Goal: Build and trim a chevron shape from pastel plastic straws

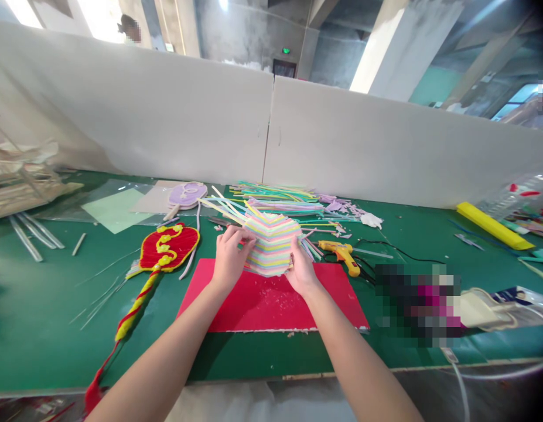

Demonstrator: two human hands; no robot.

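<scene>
Between both hands, raised over a red board (275,305), is a panel of pastel pipe cleaners (273,243) laid side by side in zigzag stripes of pink, yellow, white and blue. My left hand (231,255) grips its left edge with thumb and fingers pinched. My right hand (301,266) holds the right edge, thumb on the front and fingers mostly hidden behind. Loose pipe cleaner ends stick out at the panel's upper left. Behind it lie bundles of coloured pipe cleaners (275,190). Small pale scraps are scattered on the red board.
Left of the board lies a red and yellow fan-shaped pipe cleaner piece (170,247), with a lilac round piece (187,194) behind it. To the right are a yellow glue gun (341,253) with its cord and a long yellow box (494,225). A white partition (166,111) borders the green table's back.
</scene>
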